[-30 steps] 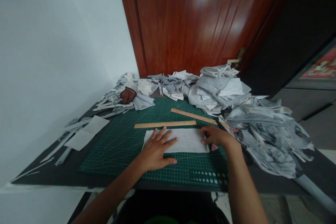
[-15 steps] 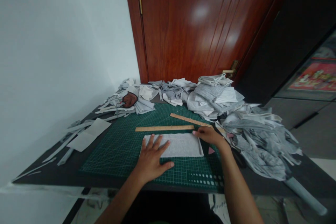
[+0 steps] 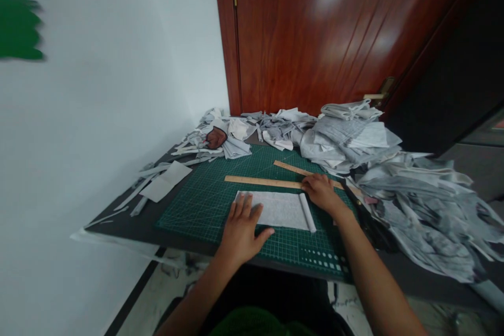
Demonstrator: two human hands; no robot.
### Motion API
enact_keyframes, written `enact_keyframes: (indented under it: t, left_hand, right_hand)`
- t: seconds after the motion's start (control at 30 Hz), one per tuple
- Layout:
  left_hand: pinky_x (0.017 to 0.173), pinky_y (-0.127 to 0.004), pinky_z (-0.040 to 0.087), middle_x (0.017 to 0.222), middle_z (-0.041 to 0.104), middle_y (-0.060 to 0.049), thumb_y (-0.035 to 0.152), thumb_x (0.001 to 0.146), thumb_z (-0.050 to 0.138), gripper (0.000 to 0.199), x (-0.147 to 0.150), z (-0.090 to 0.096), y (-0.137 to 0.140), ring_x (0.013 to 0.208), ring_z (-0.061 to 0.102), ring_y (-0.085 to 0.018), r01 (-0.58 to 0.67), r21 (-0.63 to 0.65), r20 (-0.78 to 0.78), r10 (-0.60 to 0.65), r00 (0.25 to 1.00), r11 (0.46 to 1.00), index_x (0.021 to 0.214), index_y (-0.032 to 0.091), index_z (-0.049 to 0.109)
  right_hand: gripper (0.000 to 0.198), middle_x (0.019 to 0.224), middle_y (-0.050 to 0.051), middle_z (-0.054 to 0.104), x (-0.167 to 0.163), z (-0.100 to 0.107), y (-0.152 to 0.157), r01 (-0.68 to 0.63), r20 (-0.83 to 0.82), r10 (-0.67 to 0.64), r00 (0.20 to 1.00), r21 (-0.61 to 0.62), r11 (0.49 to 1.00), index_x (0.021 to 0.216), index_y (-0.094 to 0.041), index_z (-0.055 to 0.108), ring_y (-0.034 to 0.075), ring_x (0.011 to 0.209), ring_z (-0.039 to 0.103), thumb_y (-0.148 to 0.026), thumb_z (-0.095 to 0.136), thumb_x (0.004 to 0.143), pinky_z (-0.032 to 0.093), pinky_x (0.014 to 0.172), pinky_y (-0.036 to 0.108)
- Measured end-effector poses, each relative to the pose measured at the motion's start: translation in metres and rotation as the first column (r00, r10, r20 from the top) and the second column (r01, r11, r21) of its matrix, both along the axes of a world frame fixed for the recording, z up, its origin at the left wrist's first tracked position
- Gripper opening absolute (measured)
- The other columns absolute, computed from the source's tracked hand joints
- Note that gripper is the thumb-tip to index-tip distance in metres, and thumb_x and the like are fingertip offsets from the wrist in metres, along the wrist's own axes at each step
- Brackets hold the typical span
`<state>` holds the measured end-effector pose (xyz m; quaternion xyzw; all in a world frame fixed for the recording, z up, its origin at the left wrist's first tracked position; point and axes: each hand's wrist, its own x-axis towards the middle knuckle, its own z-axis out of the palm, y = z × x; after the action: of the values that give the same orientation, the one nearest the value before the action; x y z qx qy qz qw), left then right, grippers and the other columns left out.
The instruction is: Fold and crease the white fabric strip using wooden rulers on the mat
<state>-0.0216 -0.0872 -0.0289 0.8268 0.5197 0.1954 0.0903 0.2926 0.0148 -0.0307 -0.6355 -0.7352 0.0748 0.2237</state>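
A pale grey piece of cloth (image 3: 281, 210) lies flat on the green cutting mat (image 3: 192, 215), with a narrow strip turned over along its right edge. My left hand (image 3: 243, 228) rests open on the cloth's left part, fingers spread. Just beyond the cloth, my right hand (image 3: 323, 192) has its fingers closed at the right end of a wooden ruler (image 3: 262, 182). The fingertips there are partly hidden. A second wooden ruler (image 3: 293, 168) lies slanted farther back and passes behind my right hand.
Heaped grey and white cloth (image 3: 425, 199) fills the table's right side, with a dark tool (image 3: 370, 220), partly covered, beside it. Scraps (image 3: 236, 139) line the back, a brown mesh piece (image 3: 216, 137) among them. A pale sheet (image 3: 166, 181) lies left. A wooden door (image 3: 299, 37) stands behind.
My right hand has left the cloth's upper right corner and moved to the ruler's end. The folded strip at the cloth's right edge is now wider. The view has turned left.
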Motion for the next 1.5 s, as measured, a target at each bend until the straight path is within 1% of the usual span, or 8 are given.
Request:
enact_keyframes:
  t: [0.27, 0.47, 0.7, 0.83, 0.97, 1.17, 1.37, 1.5]
  left_hand:
    - [0.124, -0.065, 0.024, 0.168, 0.032, -0.018, 0.074, 0.088, 0.061, 0.086, -0.005, -0.004, -0.017, 0.157, 0.022, -0.043, 0.021, 0.09, -0.15, -0.007, 0.989, 0.996, 0.157, 0.025, 0.044]
    - [0.123, -0.063, 0.028, 0.167, 0.034, -0.018, 0.076, 0.089, 0.058, 0.086, -0.007, -0.008, -0.013, 0.157, 0.024, -0.043, 0.033, 0.146, -0.168, -0.008, 0.986, 0.989, 0.158, 0.026, 0.043]
    - [0.122, -0.063, 0.031, 0.164, 0.039, -0.02, 0.08, 0.09, 0.053, 0.088, -0.009, -0.007, -0.01, 0.154, 0.031, -0.044, 0.062, 0.118, -0.147, -0.044, 0.988, 0.991, 0.156, 0.022, 0.047]
    - [0.122, -0.061, 0.033, 0.165, 0.037, -0.02, 0.08, 0.088, 0.056, 0.089, -0.012, -0.008, -0.008, 0.153, 0.032, -0.043, 0.096, 0.11, -0.123, -0.082, 0.989, 0.989, 0.155, 0.021, 0.048]
    - [0.122, -0.06, 0.034, 0.166, 0.035, -0.019, 0.079, 0.084, 0.062, 0.092, -0.013, -0.011, -0.007, 0.154, 0.031, -0.043, 0.086, 0.121, -0.09, -0.076, 0.993, 0.989, 0.154, 0.021, 0.049]
    - [0.122, -0.058, 0.035, 0.164, 0.041, -0.016, 0.069, 0.085, 0.07, 0.081, -0.011, -0.003, -0.008, 0.153, 0.033, -0.041, 0.083, 0.121, -0.076, -0.075, 0.994, 0.989, 0.149, 0.022, 0.054]
    - [0.12, -0.051, 0.043, 0.144, 0.065, -0.006, 0.039, 0.099, 0.059, 0.036, -0.018, -0.001, 0.0, 0.141, 0.054, -0.031, -0.051, 0.074, 0.08, 0.045, 0.996, 0.996, 0.131, 0.027, 0.069]
    - [0.119, -0.05, 0.044, 0.138, 0.07, -0.004, 0.03, 0.1, 0.051, 0.031, -0.032, -0.003, 0.006, 0.139, 0.056, -0.029, -0.148, 0.051, 0.051, 0.146, 0.988, 0.988, 0.119, 0.028, 0.076]
  right_hand:
    - [0.008, 0.082, 0.004, 0.06, -0.004, 0.004, -0.004, 0.011, -0.305, 0.011, 0.952, 0.071, 0.997, 0.08, -0.024, 0.051, 0.025, 0.085, 0.057, -0.019, 0.058, 0.083, 0.04, 0.081, 0.038]
    - [0.018, 0.066, -0.004, 0.057, -0.022, 0.026, -0.024, -0.005, -0.586, 0.09, 0.805, 0.145, 0.989, 0.098, -0.026, 0.047, 0.02, 0.061, 0.057, -0.043, 0.047, 0.097, 0.045, 0.061, 0.031]
    - [0.023, 0.071, -0.001, 0.07, -0.086, 0.014, -0.084, -0.011, -0.795, 0.081, 0.601, 0.093, 0.996, 0.103, -0.026, 0.047, 0.021, 0.067, 0.07, -0.048, 0.043, 0.104, 0.053, 0.07, 0.032]
    - [0.015, 0.081, 0.002, 0.069, -0.091, 0.018, -0.098, -0.161, -0.491, 0.165, 0.855, 0.05, 0.986, 0.093, -0.025, 0.054, 0.021, 0.075, 0.066, -0.033, 0.045, 0.102, 0.046, 0.071, 0.03]
    - [0.014, 0.091, 0.005, 0.072, -0.061, 0.028, -0.102, -0.057, -0.114, 0.045, 0.992, -0.11, 0.992, 0.097, -0.023, 0.057, 0.022, 0.083, 0.068, -0.022, 0.044, 0.101, 0.043, 0.075, 0.03]
    - [0.025, 0.114, 0.01, 0.075, -0.024, 0.042, -0.115, 0.225, 0.197, -0.168, 0.966, -0.318, 0.921, 0.111, -0.024, 0.067, 0.028, 0.107, 0.069, -0.025, 0.043, 0.106, 0.042, 0.086, 0.036]
    - [0.029, 0.11, 0.012, 0.073, -0.04, 0.048, -0.118, 0.268, 0.376, -0.171, 0.911, -0.224, 0.937, 0.112, -0.024, 0.075, 0.03, 0.11, 0.067, -0.023, 0.047, 0.104, 0.041, 0.094, 0.042]
    - [0.03, 0.117, 0.01, 0.072, -0.033, 0.051, -0.118, 0.218, 0.312, -0.129, 0.941, -0.27, 0.938, 0.113, -0.027, 0.077, 0.028, 0.113, 0.066, -0.018, 0.051, 0.102, 0.042, 0.091, 0.038]
